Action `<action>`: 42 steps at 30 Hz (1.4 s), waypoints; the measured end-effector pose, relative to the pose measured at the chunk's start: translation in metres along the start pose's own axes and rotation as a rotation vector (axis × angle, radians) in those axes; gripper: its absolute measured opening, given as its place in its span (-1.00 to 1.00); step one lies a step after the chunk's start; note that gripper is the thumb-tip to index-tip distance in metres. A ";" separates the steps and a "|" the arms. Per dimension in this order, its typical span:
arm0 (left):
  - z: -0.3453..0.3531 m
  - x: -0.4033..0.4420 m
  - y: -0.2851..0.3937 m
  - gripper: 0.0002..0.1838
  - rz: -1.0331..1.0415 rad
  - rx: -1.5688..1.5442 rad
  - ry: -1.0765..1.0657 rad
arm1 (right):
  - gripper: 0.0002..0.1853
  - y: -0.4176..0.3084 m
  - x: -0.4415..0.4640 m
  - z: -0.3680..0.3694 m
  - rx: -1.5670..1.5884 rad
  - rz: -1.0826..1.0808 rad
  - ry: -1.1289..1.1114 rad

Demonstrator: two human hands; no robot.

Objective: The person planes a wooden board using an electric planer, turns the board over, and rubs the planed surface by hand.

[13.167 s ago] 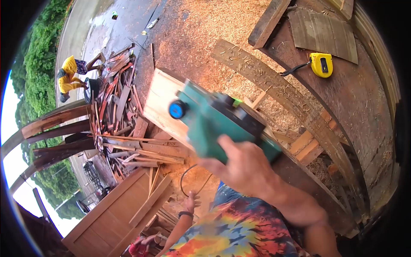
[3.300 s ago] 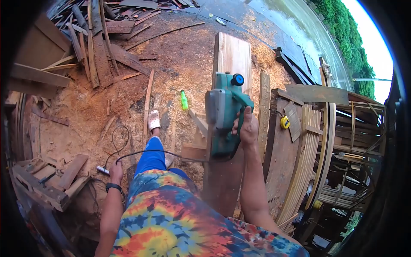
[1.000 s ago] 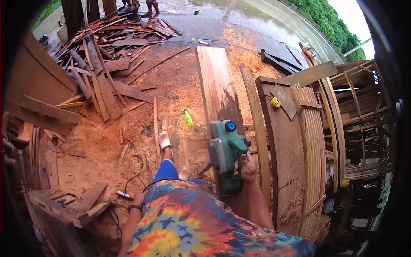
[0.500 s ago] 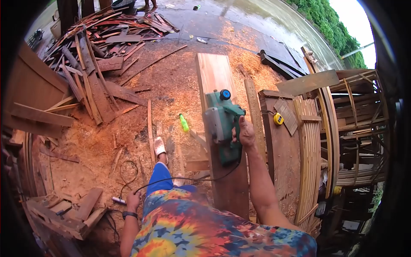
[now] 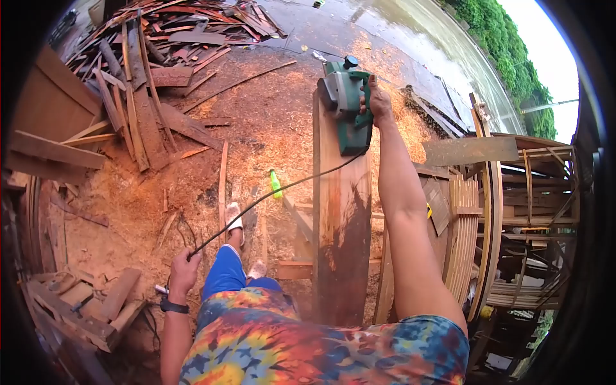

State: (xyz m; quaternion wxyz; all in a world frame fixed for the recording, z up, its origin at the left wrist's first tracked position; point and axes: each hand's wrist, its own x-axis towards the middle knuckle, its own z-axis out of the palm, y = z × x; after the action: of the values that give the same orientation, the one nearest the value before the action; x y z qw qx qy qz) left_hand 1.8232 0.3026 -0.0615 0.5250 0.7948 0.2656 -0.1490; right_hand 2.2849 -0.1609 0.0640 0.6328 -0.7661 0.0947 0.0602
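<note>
- Green, boxy electric planer [image 5: 350, 106] sits on the far end of the long brown wooden plank [image 5: 340, 256], their long axes nearly parallel.
- The right hand [image 5: 380, 102], nearer, wraps its handle from the right, apparently firmly; some fingers are hidden.
- The left hand [image 5: 184, 273], well apart, closes around the thin black cord [image 5: 256, 205].

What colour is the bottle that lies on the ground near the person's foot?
The bottle is bright green; it shows in the head view.

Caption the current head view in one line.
Right hand grips a green planer at the plank's far end; left hand holds its cord.
</note>
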 end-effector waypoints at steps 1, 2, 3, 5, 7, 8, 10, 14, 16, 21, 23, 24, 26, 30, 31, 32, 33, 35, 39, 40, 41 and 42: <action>-0.003 -0.004 0.013 -0.71 0.013 0.034 -0.008 | -0.23 -0.001 0.007 0.000 0.009 0.028 -0.004; -0.005 -0.005 0.019 -0.72 -0.009 0.036 -0.029 | -0.24 0.000 0.010 -0.001 0.053 0.041 -0.040; -0.007 -0.007 0.018 -0.71 -0.001 0.058 -0.029 | -0.25 0.004 0.008 -0.003 0.100 0.056 -0.069; -0.011 -0.007 0.009 -0.70 0.027 0.101 -0.036 | -0.27 0.012 -0.003 -0.008 0.171 0.057 -0.095; -0.016 -0.007 -0.013 -0.68 0.019 0.139 -0.004 | -0.29 0.026 -0.030 -0.010 0.215 0.036 -0.104; -0.018 -0.011 -0.018 -0.68 -0.010 0.140 0.007 | -0.30 0.030 -0.054 -0.010 0.209 0.025 -0.107; -0.025 -0.016 -0.037 -0.67 -0.058 0.121 0.018 | -0.32 0.037 -0.117 -0.007 0.179 0.029 -0.073; -0.038 -0.026 -0.101 -0.70 -0.119 0.013 0.193 | -0.34 0.063 -0.270 0.000 0.134 0.059 -0.017; -0.050 -0.029 -0.130 -0.70 -0.116 0.077 0.293 | -0.35 0.085 -0.352 -0.003 0.088 0.058 0.006; -0.046 -0.040 -0.146 -0.68 -0.102 0.221 0.311 | -0.23 0.115 -0.527 -0.003 0.082 0.167 0.046; -0.033 -0.047 -0.129 -0.66 -0.073 0.290 0.285 | -0.22 0.118 -0.549 0.000 0.099 0.205 0.074; -0.027 -0.045 -0.135 -0.64 -0.059 0.223 0.245 | -0.21 0.118 -0.553 0.001 0.109 0.221 0.089; -0.017 -0.041 -0.132 -0.64 -0.103 0.237 0.206 | -0.30 0.110 -0.535 0.005 0.133 0.193 0.073; -0.004 -0.041 -0.123 -0.66 -0.065 0.276 0.197 | -0.28 0.093 -0.447 0.016 0.085 0.112 0.034; -0.002 -0.041 -0.116 -0.67 -0.038 0.278 0.201 | -0.31 0.091 -0.417 0.018 0.099 0.099 0.020; -0.001 -0.040 -0.113 -0.68 -0.021 0.265 0.205 | -0.32 0.089 -0.385 0.021 0.110 0.097 0.032; -0.001 -0.039 -0.110 -0.69 -0.044 0.228 0.196 | -0.33 0.079 -0.353 0.026 0.103 0.076 0.026; -0.002 -0.035 -0.100 -0.71 -0.090 0.151 0.177 | -0.36 0.062 -0.287 0.035 0.130 0.062 0.047; -0.003 -0.030 -0.078 -0.74 -0.029 0.116 0.213 | -0.36 0.036 -0.144 0.047 0.136 0.027 0.035; 0.000 -0.025 -0.084 -0.69 -0.056 0.088 0.230 | -0.35 0.026 -0.112 0.051 0.127 0.010 0.031; -0.001 -0.024 -0.069 -0.69 -0.051 0.096 0.217 | -0.33 0.017 -0.080 0.055 0.137 0.031 0.040; -0.001 -0.029 -0.042 -0.69 -0.048 0.105 0.204 | -0.32 0.014 -0.046 0.056 0.168 0.008 0.005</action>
State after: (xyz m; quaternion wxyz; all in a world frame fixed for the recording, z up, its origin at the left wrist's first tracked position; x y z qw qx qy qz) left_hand 1.7756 0.3089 -0.0775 0.4490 0.8256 0.3286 -0.0936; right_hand 2.2385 -0.1052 0.0492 0.6943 -0.7102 0.1042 0.0526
